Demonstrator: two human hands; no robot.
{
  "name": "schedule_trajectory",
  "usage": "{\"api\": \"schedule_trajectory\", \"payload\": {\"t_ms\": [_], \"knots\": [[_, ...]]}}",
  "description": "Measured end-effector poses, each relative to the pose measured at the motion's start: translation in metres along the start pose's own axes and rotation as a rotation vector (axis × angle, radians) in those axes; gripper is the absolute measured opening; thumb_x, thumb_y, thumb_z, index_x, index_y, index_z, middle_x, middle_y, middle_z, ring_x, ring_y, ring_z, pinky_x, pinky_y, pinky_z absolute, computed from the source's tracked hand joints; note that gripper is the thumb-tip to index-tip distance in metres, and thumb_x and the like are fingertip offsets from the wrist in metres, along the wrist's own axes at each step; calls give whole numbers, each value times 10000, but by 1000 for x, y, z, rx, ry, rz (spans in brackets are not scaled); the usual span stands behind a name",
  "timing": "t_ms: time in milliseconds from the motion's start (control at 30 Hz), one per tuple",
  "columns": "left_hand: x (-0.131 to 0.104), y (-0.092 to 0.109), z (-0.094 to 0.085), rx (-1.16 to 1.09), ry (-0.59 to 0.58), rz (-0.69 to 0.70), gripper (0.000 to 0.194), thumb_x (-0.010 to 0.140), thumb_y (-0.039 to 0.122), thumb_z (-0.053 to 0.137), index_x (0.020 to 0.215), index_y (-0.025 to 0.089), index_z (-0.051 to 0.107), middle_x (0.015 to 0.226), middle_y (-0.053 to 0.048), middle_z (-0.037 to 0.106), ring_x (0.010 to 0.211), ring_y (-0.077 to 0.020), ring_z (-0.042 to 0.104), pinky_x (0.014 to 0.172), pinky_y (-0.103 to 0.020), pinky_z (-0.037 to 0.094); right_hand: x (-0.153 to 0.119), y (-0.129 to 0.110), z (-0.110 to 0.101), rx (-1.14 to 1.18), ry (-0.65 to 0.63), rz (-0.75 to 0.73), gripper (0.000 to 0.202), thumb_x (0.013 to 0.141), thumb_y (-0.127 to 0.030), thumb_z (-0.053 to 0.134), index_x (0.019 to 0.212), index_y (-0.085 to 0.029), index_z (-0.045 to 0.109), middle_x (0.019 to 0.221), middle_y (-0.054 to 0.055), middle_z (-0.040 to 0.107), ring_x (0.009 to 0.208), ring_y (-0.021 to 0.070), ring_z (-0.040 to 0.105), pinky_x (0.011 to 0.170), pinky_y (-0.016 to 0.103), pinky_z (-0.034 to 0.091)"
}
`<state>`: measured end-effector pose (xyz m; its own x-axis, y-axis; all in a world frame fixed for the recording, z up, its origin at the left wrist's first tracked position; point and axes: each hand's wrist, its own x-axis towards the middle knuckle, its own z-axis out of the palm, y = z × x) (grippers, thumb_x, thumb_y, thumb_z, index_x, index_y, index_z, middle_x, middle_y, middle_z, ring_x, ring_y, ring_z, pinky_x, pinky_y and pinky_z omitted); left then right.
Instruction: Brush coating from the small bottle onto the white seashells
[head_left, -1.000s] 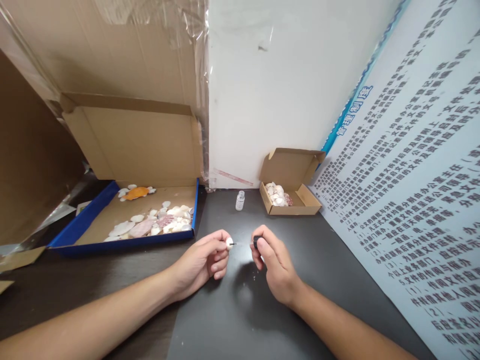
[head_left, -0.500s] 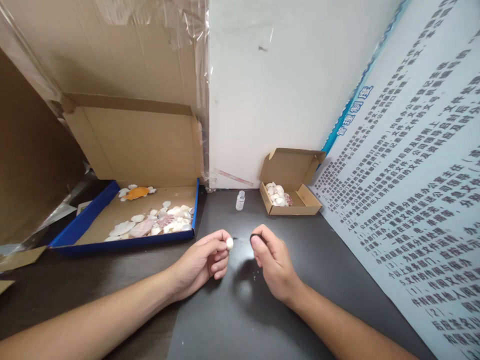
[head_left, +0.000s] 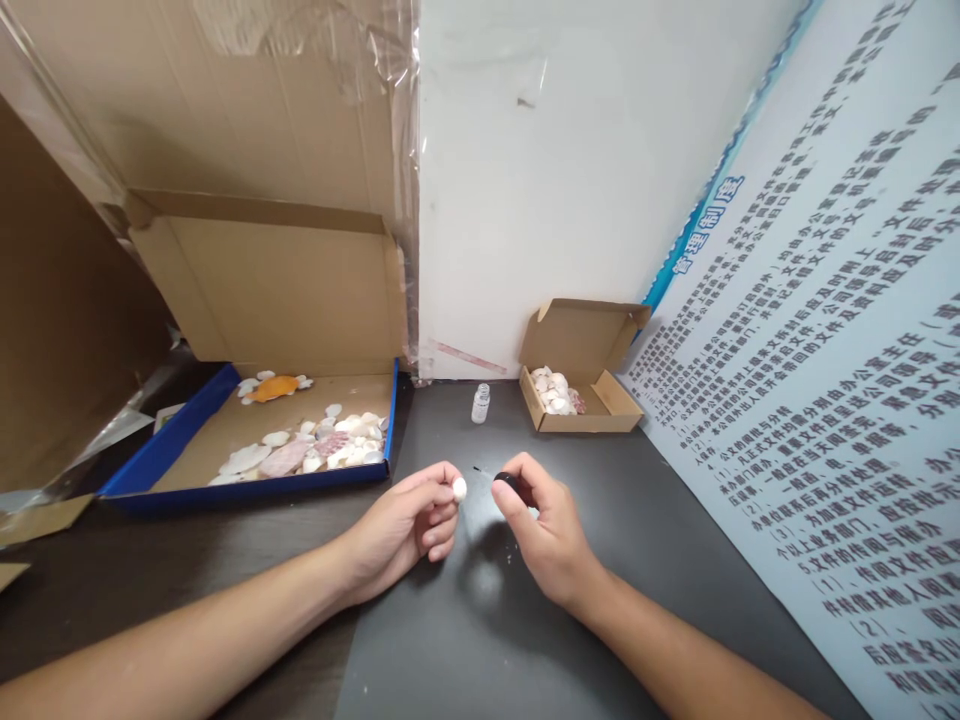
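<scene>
A narrow gap runs between the left hand (head_left: 427,512), pinching a small white piece (head_left: 460,488), and the right hand (head_left: 546,530), but the thin brush (head_left: 478,470) under the black cap (head_left: 507,481) juts into it. Toward the tabletop's (head_left: 645,510) far edge stands the bottle (head_left: 480,405) — passable on its left, tighter beside the small cardboard box (head_left: 592,424). The blue box (head_left: 247,491) and its raised lid (head_left: 277,290) obstruct the left; an open strip runs alongside the printed board (head_left: 810,400) at the right edge.
</scene>
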<state>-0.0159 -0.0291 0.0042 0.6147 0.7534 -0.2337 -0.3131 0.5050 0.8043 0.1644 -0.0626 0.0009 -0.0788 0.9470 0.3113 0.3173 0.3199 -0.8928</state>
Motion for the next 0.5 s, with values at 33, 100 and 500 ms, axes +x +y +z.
{"api": "schedule_trajectory", "payload": {"t_ms": [33, 100, 500], "knots": [[0, 0, 0, -1, 0, 0, 87, 825, 187, 557, 788, 186, 478, 555, 84, 327, 429, -51, 285, 446, -188, 279, 0, 0, 0, 28, 0, -3, 266, 964, -388, 435, 762, -215, 435, 610, -54, 379, 544, 115, 365, 530, 249, 312], [0, 0, 0, -5, 3, 1, 84, 820, 186, 560, 797, 190, 479, 555, 85, 326, 428, -53, 284, 446, -189, 281, 0, -1, 0, 70, -21, -21, 286, 989, -385, 360, 774, -214, 439, 606, -52, 381, 529, 115, 359, 522, 251, 312], [0, -1, -1, 7, 0, 1, 56, 831, 174, 533, 797, 184, 489, 557, 82, 323, 435, -53, 284, 449, -191, 281, 0, -1, 0, 15, -46, -25, 257, 958, -373, 436, 760, -211, 454, 595, -56, 382, 533, 113, 367, 519, 244, 315]]}}
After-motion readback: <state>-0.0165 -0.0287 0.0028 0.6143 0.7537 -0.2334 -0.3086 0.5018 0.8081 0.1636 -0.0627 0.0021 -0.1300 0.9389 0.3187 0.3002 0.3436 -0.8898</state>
